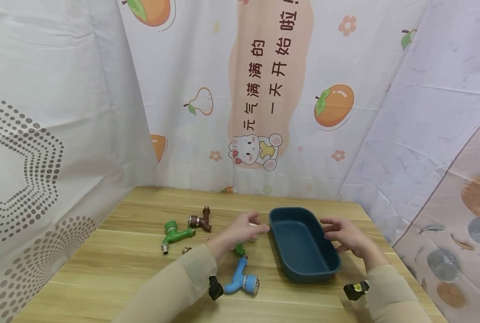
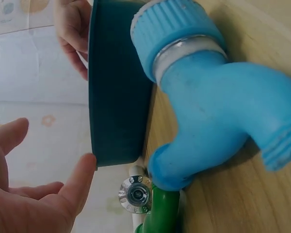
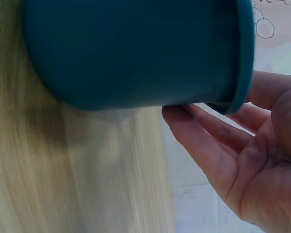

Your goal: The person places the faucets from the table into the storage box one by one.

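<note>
A dark teal rectangular tray (image 1: 304, 244) stands on the table between the hands. The left hand (image 1: 241, 231) is at its left rim, fingers spread and loosely bent; in the left wrist view one fingertip (image 2: 89, 159) meets the tray's corner. On the opposite side, the right hand (image 1: 346, 235) has its fingers at the right rim. From the right wrist, one extended digit (image 3: 191, 128) touches the outer wall below the lip. A blue tap (image 1: 240, 278) lies by the left wrist, and a green tap (image 1: 239, 249) behind it is partly hidden by that hand.
Left of the left arm lie another green tap (image 1: 177, 235) and a brown tap (image 1: 202, 220). A brass fitting (image 1: 186, 250) peeks out beside the sleeve. Printed curtains (image 1: 199, 148) hang behind and along the sides of the wooden table (image 1: 102, 269).
</note>
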A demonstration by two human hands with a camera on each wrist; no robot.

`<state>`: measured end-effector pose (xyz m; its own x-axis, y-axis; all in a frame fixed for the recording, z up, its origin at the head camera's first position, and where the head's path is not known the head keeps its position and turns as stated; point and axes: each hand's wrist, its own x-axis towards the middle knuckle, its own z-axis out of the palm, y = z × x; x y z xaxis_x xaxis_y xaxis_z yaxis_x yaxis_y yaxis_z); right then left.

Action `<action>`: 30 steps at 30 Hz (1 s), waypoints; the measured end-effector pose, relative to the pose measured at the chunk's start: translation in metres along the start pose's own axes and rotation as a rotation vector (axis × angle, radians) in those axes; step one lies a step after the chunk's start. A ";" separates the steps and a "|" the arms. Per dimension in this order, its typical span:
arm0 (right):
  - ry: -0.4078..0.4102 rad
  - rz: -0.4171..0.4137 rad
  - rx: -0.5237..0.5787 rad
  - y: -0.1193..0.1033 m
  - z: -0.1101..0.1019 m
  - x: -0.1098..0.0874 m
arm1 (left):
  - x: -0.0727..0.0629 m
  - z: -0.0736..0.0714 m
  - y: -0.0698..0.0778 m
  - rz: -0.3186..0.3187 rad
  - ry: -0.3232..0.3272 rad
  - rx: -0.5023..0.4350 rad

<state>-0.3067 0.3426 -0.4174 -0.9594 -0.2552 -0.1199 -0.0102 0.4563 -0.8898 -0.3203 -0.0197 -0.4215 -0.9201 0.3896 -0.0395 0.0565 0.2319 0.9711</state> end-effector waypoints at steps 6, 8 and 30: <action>-0.004 0.008 0.000 0.000 0.000 -0.001 | 0.004 0.009 -0.002 -0.016 -0.056 -0.030; -0.005 0.008 0.002 0.000 0.000 -0.002 | 0.003 0.013 0.000 -0.018 -0.070 -0.048; -0.051 0.003 0.040 0.002 -0.001 -0.001 | 0.004 0.037 0.008 -0.039 -0.079 0.016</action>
<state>-0.3058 0.3443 -0.4185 -0.9438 -0.2976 -0.1438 0.0046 0.4231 -0.9061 -0.3093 0.0169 -0.4222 -0.8886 0.4485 -0.0963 0.0278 0.2621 0.9646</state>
